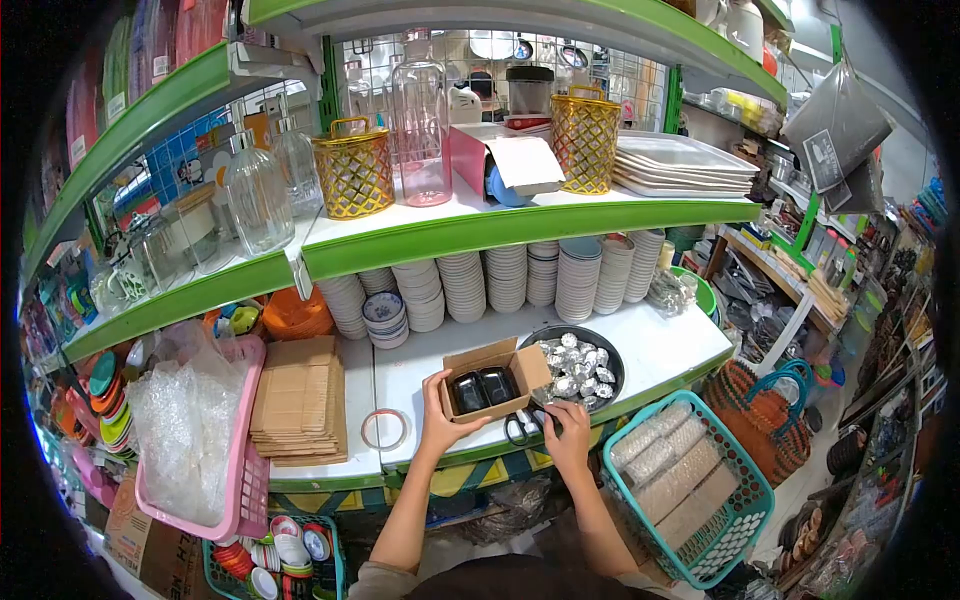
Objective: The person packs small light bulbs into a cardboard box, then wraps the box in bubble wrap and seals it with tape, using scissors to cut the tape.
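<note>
No lettering anywhere is clear enough to read

White shelf (670,350): cardboard box (525,365); black pan (575,328) beside it; tape ring (364,430); scissors (520,428); cardboard sheets (298,400); plate stacks (505,280) behind

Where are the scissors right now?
In the head view, the scissors lie at the front edge of the white counter, partly under the right hand, just in front of the cardboard box that the left hand grips.
</note>
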A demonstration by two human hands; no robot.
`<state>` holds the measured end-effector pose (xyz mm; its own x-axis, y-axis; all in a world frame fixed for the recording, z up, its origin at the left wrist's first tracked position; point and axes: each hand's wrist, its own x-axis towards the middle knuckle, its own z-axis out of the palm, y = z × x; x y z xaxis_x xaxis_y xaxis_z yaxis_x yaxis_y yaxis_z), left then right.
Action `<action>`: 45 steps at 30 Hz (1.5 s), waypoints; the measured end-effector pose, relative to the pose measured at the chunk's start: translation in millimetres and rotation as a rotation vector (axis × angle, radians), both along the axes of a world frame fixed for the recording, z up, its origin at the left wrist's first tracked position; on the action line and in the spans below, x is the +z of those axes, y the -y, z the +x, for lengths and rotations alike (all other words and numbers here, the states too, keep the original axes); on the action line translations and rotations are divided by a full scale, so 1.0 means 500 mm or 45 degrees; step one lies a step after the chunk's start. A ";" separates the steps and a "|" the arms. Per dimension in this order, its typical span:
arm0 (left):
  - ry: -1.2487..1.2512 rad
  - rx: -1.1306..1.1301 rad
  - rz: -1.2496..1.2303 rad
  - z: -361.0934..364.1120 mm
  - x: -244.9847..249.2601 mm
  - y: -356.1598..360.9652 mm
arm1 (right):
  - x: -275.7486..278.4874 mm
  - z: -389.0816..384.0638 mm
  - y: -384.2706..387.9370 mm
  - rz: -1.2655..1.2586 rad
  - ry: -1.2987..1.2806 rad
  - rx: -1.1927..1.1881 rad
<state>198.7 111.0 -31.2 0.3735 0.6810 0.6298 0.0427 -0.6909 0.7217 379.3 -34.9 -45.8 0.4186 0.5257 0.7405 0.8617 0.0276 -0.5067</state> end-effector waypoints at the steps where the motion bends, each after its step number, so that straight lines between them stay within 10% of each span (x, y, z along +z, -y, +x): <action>1: -0.001 0.000 0.004 0.000 -0.001 0.000 | 0.001 0.001 -0.001 0.002 -0.004 0.004; 45: -0.015 0.022 0.049 -0.004 0.001 0.002 | 0.053 0.171 -0.055 -0.395 -0.241 0.116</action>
